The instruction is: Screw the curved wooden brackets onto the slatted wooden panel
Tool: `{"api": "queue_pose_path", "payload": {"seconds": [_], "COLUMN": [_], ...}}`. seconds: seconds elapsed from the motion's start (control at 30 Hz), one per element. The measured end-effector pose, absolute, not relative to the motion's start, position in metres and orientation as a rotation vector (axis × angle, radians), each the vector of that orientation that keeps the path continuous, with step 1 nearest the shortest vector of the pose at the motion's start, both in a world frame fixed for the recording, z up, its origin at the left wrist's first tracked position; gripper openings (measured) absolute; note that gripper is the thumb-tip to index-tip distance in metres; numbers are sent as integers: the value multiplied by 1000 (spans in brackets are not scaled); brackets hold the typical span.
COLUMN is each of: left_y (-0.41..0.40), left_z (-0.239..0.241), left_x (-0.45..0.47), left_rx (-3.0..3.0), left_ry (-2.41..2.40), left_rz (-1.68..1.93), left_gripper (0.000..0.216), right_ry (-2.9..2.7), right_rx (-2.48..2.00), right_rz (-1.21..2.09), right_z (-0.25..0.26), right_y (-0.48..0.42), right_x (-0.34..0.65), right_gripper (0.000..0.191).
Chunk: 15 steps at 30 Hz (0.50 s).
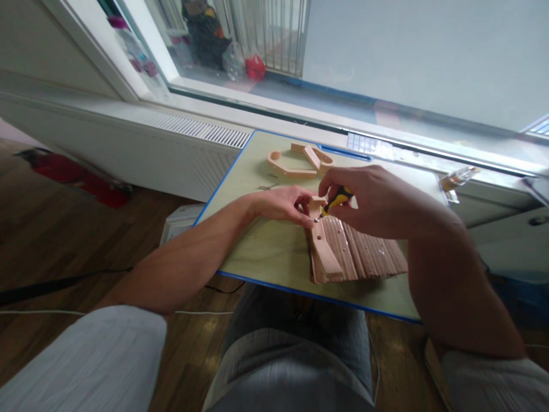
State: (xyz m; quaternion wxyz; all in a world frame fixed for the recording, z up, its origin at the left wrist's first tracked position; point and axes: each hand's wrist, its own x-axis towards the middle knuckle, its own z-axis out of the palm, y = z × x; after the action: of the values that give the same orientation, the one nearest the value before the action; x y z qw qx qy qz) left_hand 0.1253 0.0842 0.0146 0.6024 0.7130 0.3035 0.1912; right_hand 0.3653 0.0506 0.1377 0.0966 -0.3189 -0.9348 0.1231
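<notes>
My right hand (364, 197) is closed round the black and yellow handle of a screwdriver (338, 198). Its tip points down and left to a small metal screw (316, 220) at a pale wooden piece (325, 252). That piece has a dark hole in its face and lies along the left edge of a brown ribbed board (369, 252). With thumb and fingers, my left hand (285, 204) grips the far end of the wooden piece, close to the screw. Some of its fingertips are hidden behind the wood.
Other bent wooden pieces (295, 171) and a few small screws (266, 187) lie farther back on the blue-edged table (240, 229). By the window stand a radiator (171, 149) and, at the right, a clear bottle (458, 178). A red object (81, 177) lies on the floor at left.
</notes>
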Motion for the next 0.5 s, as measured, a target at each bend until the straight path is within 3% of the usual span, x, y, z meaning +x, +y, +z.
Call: {"api": "queue_pose_path", "payload": {"seconds": [0.27, 0.5], "left_y": [86, 85], "left_z": [12, 10], "left_x": [124, 125], "left_rx": [1701, 1637], "left_ry": [712, 705], "left_rz": [462, 450], "left_gripper": [44, 41], "right_ry": [-2589, -2742], "right_rx": [-1252, -1120], "right_rz": [260, 360], "right_z": [128, 133], "right_y": [54, 51], "right_x": [348, 362], "right_gripper": [12, 19]}}
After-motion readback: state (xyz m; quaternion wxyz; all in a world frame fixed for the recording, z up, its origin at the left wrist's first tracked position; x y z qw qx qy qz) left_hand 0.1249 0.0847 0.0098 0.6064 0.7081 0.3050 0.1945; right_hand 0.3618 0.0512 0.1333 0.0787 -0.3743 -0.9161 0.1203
